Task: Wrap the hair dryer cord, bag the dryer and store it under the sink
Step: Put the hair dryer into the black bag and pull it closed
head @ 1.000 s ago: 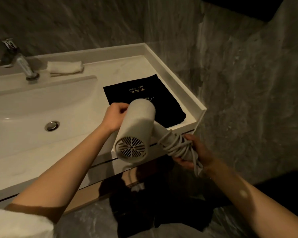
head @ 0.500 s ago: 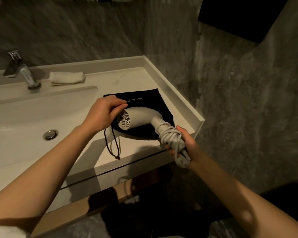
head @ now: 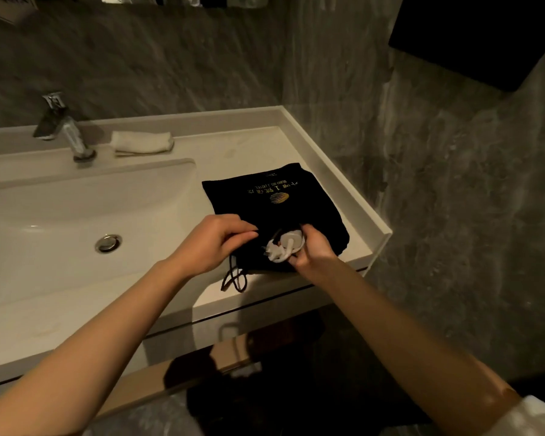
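Note:
A black drawstring bag (head: 280, 212) with gold print lies flat on the right part of the white sink counter (head: 249, 146). The white hair dryer (head: 288, 243) is almost wholly inside it; only the handle end with the wrapped cord and plug shows at the bag's mouth. My right hand (head: 312, 250) grips that handle end. My left hand (head: 216, 240) pinches the bag's opening edge on the left side. The bag's dark drawstring (head: 235, 280) hangs in loops over the counter's front edge.
A sink basin (head: 76, 215) with a drain (head: 108, 243) fills the left of the counter, with a chrome tap (head: 65, 127) behind it. A folded white towel (head: 142, 142) lies beside the tap. Grey marble walls stand behind and right. A dark open shelf space (head: 280, 388) lies below.
The dryer has gone from lying on top of the bag to being pushed inside it. My right hand followed the handle to the bag's mouth. My left hand shifted to the bag's opening.

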